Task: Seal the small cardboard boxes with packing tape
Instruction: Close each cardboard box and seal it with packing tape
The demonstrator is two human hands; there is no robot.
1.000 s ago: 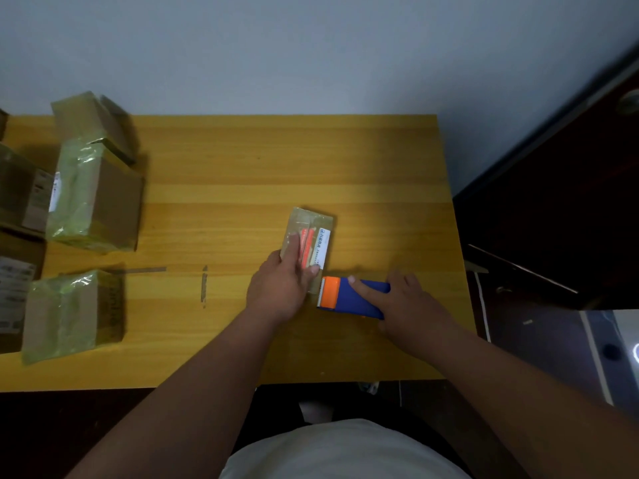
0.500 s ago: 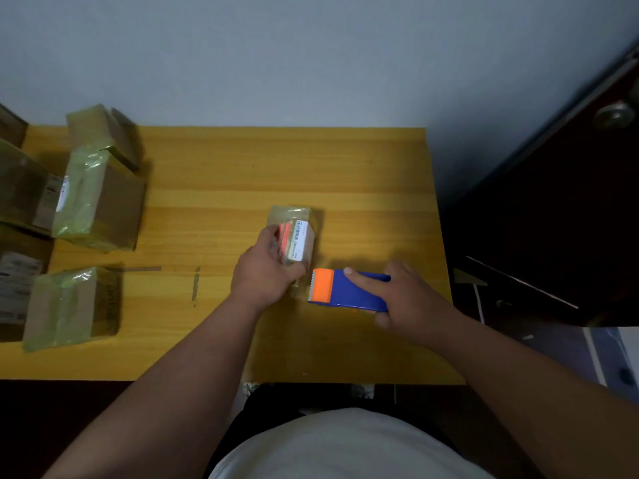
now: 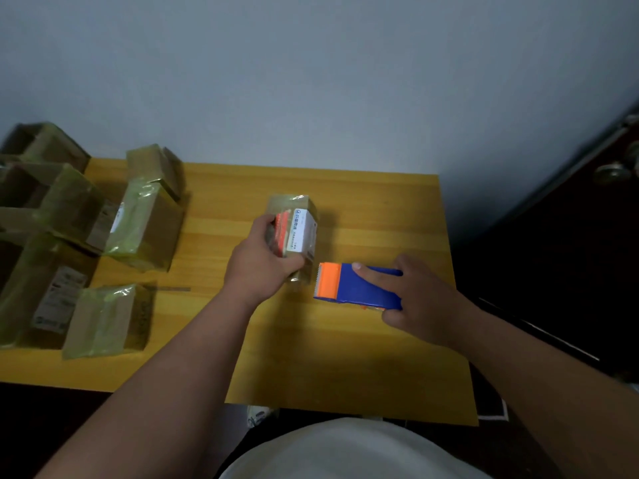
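A small tape-wrapped box [image 3: 298,227] with a white and red label is tilted up off the wooden table [image 3: 363,340], near its middle. My left hand [image 3: 260,267] grips the box from its near side, thumb along the left face. Just to the right, a blue tape dispenser [image 3: 359,287] with an orange toothed end lies on the table. My right hand [image 3: 420,295] holds the dispenser, forefinger stretched along its top and thumb under its near edge.
Several taped cardboard boxes crowd the table's left side, among them one [image 3: 145,228] at mid-left and one [image 3: 105,319] at the near left. A thin strip [image 3: 173,289] lies on the wood. A dark door with a knob [image 3: 613,172] stands at right.
My left hand has lifted and tipped the small box upright from lying flat. The dispenser and my right hand stay beside it. The view has tilted up and shifted left.
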